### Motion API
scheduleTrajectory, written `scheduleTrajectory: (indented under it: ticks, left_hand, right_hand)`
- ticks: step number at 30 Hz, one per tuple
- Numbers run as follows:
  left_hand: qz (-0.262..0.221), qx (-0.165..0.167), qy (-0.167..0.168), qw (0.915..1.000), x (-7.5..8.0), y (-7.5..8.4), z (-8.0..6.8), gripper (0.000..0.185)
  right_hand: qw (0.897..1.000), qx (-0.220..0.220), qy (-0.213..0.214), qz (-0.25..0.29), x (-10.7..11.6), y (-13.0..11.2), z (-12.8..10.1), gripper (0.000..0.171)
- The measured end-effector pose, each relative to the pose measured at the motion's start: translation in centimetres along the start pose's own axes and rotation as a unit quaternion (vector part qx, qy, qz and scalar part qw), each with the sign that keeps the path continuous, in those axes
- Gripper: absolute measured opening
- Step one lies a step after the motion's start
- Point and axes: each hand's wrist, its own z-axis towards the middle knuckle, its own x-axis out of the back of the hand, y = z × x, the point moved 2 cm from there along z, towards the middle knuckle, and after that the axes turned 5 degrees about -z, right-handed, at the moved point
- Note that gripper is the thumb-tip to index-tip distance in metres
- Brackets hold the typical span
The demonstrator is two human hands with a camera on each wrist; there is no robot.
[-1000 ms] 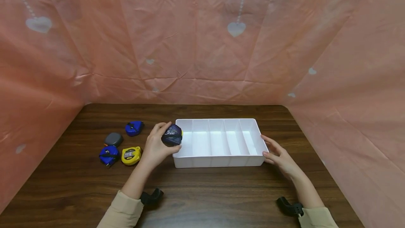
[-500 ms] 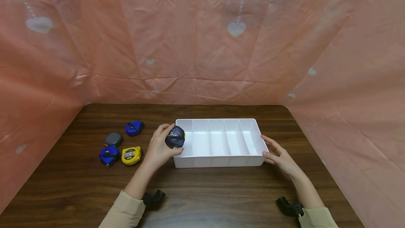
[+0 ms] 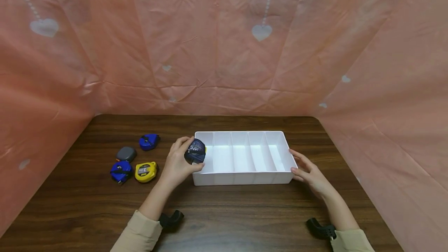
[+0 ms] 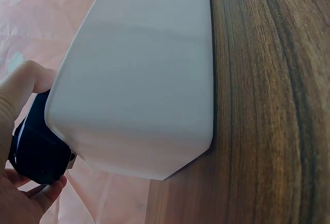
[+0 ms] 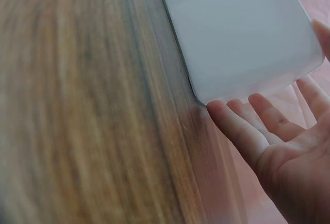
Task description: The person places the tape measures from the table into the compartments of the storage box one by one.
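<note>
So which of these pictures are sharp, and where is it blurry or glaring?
Head view: evenly lit and sharp; the white tray glows brightest inside, and the table carries a soft sheen. Left wrist view: the tray wall fills the frame, slightly soft, the wood grain crisp. Right wrist view: the near wood is smeared with blur, while the right hand is fairly clear.
</note>
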Motion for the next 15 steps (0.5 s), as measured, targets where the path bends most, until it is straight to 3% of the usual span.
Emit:
scheduleTrajectory:
  ticks: [8,15]
  left_hand:
    - [0.011,0.01,-0.014,0.9998,-0.22,0.38,0.05,0.083]
    - [0.033,-0.012,-0.012,0.9993,-0.55,0.63,0.26,0.082]
  right_hand:
    - [1.0,0.004,-0.003,-0.004,0.08,0.02,-0.04,0.061]
    - [1.0,0.004,-0.003,-0.003,0.05,-0.05,0.0,0.061]
